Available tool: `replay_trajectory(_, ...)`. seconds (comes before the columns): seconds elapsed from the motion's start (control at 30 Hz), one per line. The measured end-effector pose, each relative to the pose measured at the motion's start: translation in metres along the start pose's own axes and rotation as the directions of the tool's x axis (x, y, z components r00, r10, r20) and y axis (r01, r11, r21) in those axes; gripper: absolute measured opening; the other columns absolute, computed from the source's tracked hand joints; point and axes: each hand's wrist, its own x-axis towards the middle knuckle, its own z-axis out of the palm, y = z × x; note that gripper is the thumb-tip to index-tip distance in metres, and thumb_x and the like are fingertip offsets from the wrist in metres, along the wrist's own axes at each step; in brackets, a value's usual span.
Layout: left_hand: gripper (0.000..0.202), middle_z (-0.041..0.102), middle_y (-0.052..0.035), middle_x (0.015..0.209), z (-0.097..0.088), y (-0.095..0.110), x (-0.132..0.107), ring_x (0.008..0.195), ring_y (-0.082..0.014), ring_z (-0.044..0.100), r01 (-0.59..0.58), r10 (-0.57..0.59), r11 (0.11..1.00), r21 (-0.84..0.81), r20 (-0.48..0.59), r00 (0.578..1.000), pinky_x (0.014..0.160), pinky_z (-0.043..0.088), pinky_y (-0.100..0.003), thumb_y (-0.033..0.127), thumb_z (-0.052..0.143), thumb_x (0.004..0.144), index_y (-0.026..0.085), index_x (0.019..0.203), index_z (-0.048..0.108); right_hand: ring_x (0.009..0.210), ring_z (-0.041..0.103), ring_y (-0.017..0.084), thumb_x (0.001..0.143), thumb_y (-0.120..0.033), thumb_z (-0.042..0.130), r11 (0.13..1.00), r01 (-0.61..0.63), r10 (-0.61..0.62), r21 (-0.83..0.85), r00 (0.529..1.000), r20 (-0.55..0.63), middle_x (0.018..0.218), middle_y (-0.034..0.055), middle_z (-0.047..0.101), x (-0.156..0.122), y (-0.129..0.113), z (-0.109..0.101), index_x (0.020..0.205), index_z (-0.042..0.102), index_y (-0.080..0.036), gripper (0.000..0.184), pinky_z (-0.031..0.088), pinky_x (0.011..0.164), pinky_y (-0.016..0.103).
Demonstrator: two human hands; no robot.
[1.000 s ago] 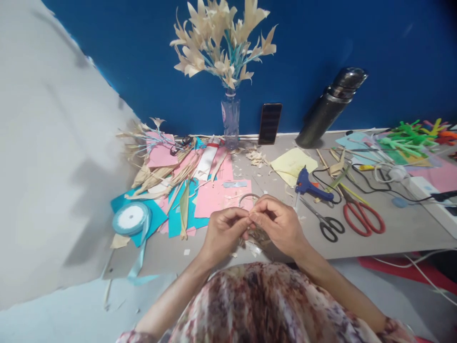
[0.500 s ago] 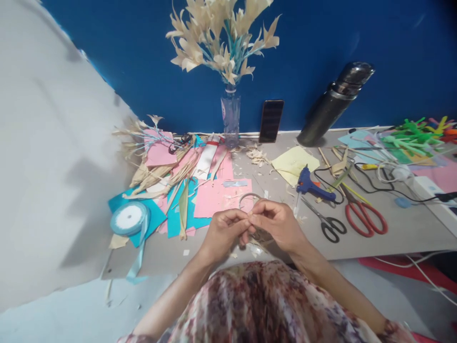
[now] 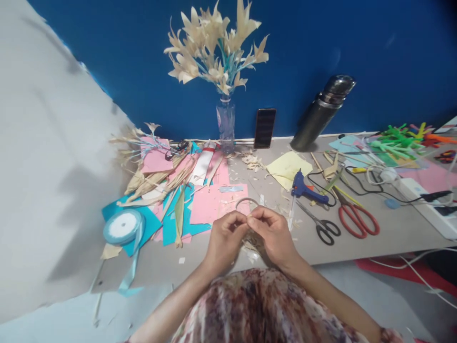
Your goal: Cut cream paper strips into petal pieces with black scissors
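At the table's front edge, my left hand (image 3: 225,238) and my right hand (image 3: 274,236) meet fingertip to fingertip. Thumbs and forefingers are pinched together on both sides. Whatever they grip between them is too small and too covered to name. Just beyond the fingers shows the curved rim of a thin round ring (image 3: 246,200); whether it is held or lies on the table, I cannot tell. Dry plant scraps (image 3: 253,242) show below the hands. Pink paper (image 3: 203,209) lies ahead of the left hand.
To the right lie a blue glue gun (image 3: 305,188), black-handled scissors (image 3: 326,228) and red-handled scissors (image 3: 359,219). A bottle of pale flowers (image 3: 225,124), a phone (image 3: 264,127) and a leaning flask (image 3: 323,114) stand at the wall. Light-blue ribbon (image 3: 123,226) sits left.
The view has shifted slightly, moving the table things left and a little down in the picture. My hands stay pinched together, with the fingers moved slightly.
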Motion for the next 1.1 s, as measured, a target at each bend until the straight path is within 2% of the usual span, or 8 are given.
replay_trajectory(0.17,0.025,0.060,0.0000,0.052,-0.008,0.005,-0.010,0.049,-0.0107,0.051,0.159,-0.143,0.982,-0.102,0.150,0.978,0.052,0.041,-0.022,0.036,0.069,0.080,0.014,0.070,0.066,0.048,0.058,0.014,0.080,-0.041,0.073,0.961,-0.123,0.080,0.247,0.981,0.177,0.059,-0.0035,0.059,-0.007,-0.001,0.006,0.077,0.058,-0.020,0.026,0.046,0.049,0.026)
replay_trajectory(0.37,0.027,0.059,0.0006,0.049,0.000,0.001,-0.015,0.044,-0.0086,0.049,0.204,-0.180,0.961,-0.185,0.138,0.974,0.051,0.040,-0.021,0.037,0.066,0.082,0.014,0.069,0.063,0.052,0.064,0.017,0.082,-0.036,0.070,0.969,-0.175,0.116,0.172,0.945,0.307,0.056,-0.0020,0.064,-0.009,-0.011,-0.002,0.086,0.061,-0.019,0.019,0.049,0.054,0.029)
replay_trajectory(0.43,0.021,0.059,0.0013,0.049,0.005,0.001,-0.012,0.044,-0.0096,0.049,0.231,-0.211,0.961,-0.150,0.140,0.968,0.051,0.040,-0.022,0.035,0.067,0.080,0.014,0.074,0.064,0.053,0.062,0.016,0.080,-0.035,0.071,0.983,-0.143,0.114,0.112,0.966,0.234,0.059,-0.0018,0.064,-0.006,-0.016,-0.009,0.083,0.063,-0.019,0.018,0.048,0.054,0.027)
replay_trajectory(0.57,0.017,0.060,0.0017,0.057,-0.005,0.003,0.003,0.049,-0.0122,0.052,0.220,-0.231,0.971,0.094,0.125,0.965,0.052,0.040,-0.024,0.030,0.065,0.077,0.015,0.083,0.067,0.051,0.053,0.012,0.078,-0.037,0.072,0.978,-0.039,0.019,-0.205,0.995,-0.100,0.064,-0.0005,0.064,0.012,-0.028,-0.038,0.083,0.069,-0.017,0.021,0.041,0.049,0.023)
replay_trajectory(0.67,0.015,0.062,0.0001,0.065,-0.032,0.003,0.019,0.060,-0.0142,0.054,0.080,-0.082,0.918,0.389,-0.012,0.997,0.059,0.039,-0.025,0.027,0.055,0.081,0.017,0.073,0.063,0.060,0.057,0.015,0.077,-0.035,0.070,0.884,0.052,-0.149,-0.465,0.974,-0.173,0.077,0.0030,0.069,0.034,-0.034,-0.061,0.096,0.069,-0.016,0.027,0.042,0.055,0.026)
replay_trajectory(0.8,0.018,0.060,-0.0008,0.066,-0.061,0.001,0.036,0.066,-0.0171,0.054,0.105,-0.010,0.676,0.729,-0.133,0.991,0.059,0.033,-0.027,0.025,0.048,0.083,0.020,0.069,0.057,0.068,0.063,0.019,0.081,-0.032,0.065,0.606,-0.043,-0.180,-0.794,0.965,-0.190,0.080,0.0032,0.073,0.061,-0.029,-0.072,0.094,0.071,-0.021,0.018,0.042,0.064,0.029)
replay_trajectory(0.93,0.023,0.064,-0.0047,0.072,-0.058,-0.001,0.044,0.068,-0.0198,0.057,0.169,-0.109,0.490,0.855,-0.132,0.985,0.057,0.029,-0.030,0.033,0.046,0.086,0.020,0.069,0.055,0.076,0.067,0.023,0.086,-0.033,0.060,0.361,-0.112,-0.140,-0.926,0.975,-0.172,0.083,0.0038,0.076,0.073,-0.020,-0.067,0.092,0.072,-0.024,0.016,0.037,0.062,0.029)
replay_trajectory(1.1,0.016,0.068,-0.0088,0.079,-0.049,-0.007,0.049,0.073,-0.0241,0.060,0.199,-0.137,0.366,0.909,-0.159,0.978,0.056,0.027,-0.031,0.026,0.046,0.083,0.020,0.072,0.056,0.084,0.069,0.024,0.089,-0.031,0.058,0.258,-0.117,-0.083,-0.959,0.986,-0.143,0.094,0.0030,0.077,0.077,-0.016,-0.061,0.095,0.072,-0.025,0.016,0.037,0.063,0.029)
